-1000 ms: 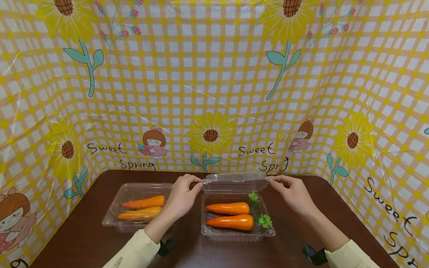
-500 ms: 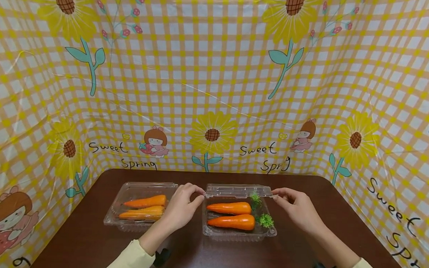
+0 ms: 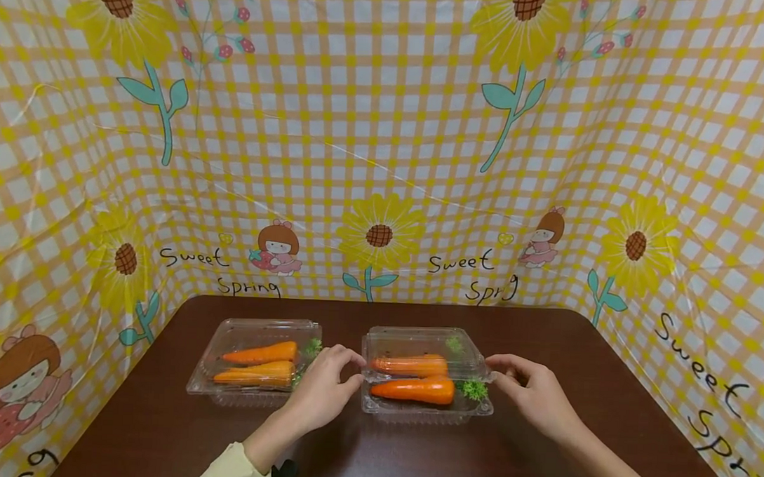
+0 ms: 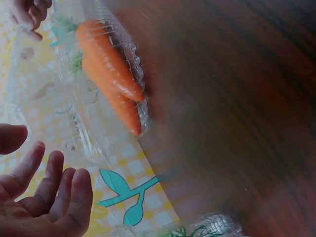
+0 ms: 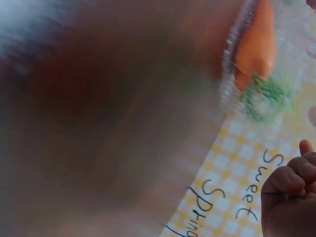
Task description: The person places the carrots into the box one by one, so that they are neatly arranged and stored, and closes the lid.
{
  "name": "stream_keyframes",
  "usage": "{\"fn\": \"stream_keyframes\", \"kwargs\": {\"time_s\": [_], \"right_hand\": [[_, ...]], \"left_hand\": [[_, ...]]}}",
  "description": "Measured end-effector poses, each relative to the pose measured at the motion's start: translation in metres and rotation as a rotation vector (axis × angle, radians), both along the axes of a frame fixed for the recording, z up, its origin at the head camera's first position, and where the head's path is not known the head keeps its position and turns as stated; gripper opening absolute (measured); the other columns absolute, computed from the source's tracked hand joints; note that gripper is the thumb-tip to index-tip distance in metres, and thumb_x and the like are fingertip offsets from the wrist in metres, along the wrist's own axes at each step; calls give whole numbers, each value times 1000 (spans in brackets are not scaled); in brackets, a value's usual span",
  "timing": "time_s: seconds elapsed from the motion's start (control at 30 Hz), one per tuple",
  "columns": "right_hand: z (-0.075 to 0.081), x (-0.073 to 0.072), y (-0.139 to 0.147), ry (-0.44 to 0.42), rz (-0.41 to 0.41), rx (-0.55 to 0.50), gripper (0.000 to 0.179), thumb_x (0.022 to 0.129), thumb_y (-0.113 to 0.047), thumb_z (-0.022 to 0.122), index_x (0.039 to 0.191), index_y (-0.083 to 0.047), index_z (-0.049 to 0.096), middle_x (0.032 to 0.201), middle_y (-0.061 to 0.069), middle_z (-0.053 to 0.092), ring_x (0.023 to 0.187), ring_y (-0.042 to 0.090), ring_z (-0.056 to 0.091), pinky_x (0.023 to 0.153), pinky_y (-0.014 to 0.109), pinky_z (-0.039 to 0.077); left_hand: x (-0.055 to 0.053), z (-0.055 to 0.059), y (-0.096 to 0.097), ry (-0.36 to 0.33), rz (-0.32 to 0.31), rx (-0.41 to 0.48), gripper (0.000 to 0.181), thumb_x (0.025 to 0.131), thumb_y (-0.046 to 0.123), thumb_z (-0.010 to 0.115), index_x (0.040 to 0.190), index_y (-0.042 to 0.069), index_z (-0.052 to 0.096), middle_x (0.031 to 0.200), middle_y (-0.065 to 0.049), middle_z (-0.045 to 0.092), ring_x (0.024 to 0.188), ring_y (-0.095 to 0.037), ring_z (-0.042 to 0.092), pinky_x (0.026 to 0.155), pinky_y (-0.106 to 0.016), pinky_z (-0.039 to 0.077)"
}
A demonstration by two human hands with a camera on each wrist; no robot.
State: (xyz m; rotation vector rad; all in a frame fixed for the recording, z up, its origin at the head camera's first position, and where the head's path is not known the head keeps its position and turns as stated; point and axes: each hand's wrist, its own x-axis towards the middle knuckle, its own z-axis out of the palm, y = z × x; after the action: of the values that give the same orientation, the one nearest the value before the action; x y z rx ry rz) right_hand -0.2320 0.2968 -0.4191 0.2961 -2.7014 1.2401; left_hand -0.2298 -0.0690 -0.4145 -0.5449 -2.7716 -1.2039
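My left hand [image 3: 329,384] pinches the left front corner of a clear plastic lid [image 3: 410,336] between thumb and forefinger. Its right front corner is pinched by my right hand [image 3: 534,392]. The lid slants low over its hinged clamshell box [image 3: 426,410], covering the back carrot [image 3: 405,366]. In front of the lid's edge, the nearer carrot [image 3: 414,390] and its green top [image 3: 476,390] show uncovered. In the left wrist view the carrots [image 4: 111,74] lie side by side in the box. The right wrist view shows my right hand's curled fingers [image 5: 284,185].
To the left, a second clear clamshell box [image 3: 202,390] stands lidded, with two carrots [image 3: 257,373] inside; my left hand partly overlaps it. Both boxes rest on a dark brown table [image 3: 374,456]. Checked sunflower cloth [image 3: 385,161] walls in the back and sides.
Both hands have come forward and down, swinging the lid from raised at the back to low over the back carrot. The box and carrots have stayed in place.
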Motion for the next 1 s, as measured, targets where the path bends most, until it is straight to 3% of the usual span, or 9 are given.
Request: {"fn": "stream_keyframes", "kwargs": {"time_s": [0.3,0.53,0.73,0.87,1.0], "right_hand": [[-11,7,0,-17,-13,-15,22,96,-17,69,118,-15,71,68,-2,45,55,8,41,51,27,37],[-15,10,0,-34,-40,8,25,96,-7,61,118,-15,71,71,0,49,58,8,43,53,26,37],[-16,10,-3,-66,-70,26,21,99,-23,64,117,-15,72,72,0,51,59,9,44,54,26,37],[-14,10,-5,-176,-85,32,32,97,-34,67,120,-12,71,78,2,58,64,11,49,58,27,40],[-11,10,-3,-351,-59,13,41,97,-41,65,123,-9,71,109,8,71,97,23,65,76,38,52]], "left_hand": [[7,-9,1,-30,-14,-32,18,97,20,67,115,16,69,116,2,62,108,-21,56,89,-46,49],[11,-14,3,-55,-35,-34,17,96,14,60,110,15,70,110,3,63,102,-18,57,85,-43,49],[10,-19,5,-53,-6,-14,9,98,22,62,103,18,68,105,3,62,99,-18,58,84,-43,48],[9,-20,7,-61,30,-1,9,96,26,66,95,17,65,95,4,61,85,-15,54,75,-36,44],[8,-21,7,-178,38,49,20,96,34,66,91,14,64,86,0,61,68,-16,49,62,-34,40]]}}
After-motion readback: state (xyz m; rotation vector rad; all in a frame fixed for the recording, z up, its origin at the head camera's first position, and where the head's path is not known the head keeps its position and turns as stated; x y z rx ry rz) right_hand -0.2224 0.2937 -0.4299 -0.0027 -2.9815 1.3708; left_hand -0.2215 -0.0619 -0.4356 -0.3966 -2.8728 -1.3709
